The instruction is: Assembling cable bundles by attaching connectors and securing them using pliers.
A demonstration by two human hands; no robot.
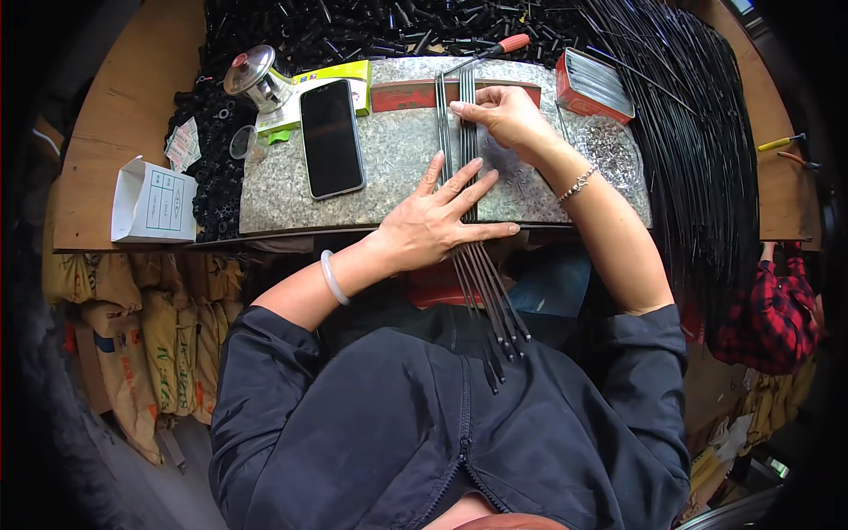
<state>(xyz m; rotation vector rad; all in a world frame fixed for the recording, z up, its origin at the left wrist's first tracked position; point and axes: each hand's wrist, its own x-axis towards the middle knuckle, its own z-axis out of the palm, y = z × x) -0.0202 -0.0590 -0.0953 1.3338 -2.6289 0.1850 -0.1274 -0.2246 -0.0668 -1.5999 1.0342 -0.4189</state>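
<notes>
Several thin black rods (pixel 467 141) lie side by side across a speckled stone slab (pixel 389 190), their tips over a red bar (pixel 405 95). Their near ends (pixel 484 283) fan out past the table edge toward my jacket. My left hand (pixel 433 212) rests flat on the rods, fingers spread, and holds nothing. At the right of the rods' far part, my right hand (pixel 512 119) has thumb and fingertips pinched together; what sits between them is too small to make out. Tiny metal pieces (pixel 605 150) are scattered right of that hand.
A black phone (pixel 331 140) lies left of the rods, near a lidded metal cup (pixel 261 79). A red-handled screwdriver (pixel 495 50) and a red box of thin pieces (pixel 594 88) are farther back. Many long black rods (pixel 693 141) cover the right side. A white carton (pixel 152 203) stands left.
</notes>
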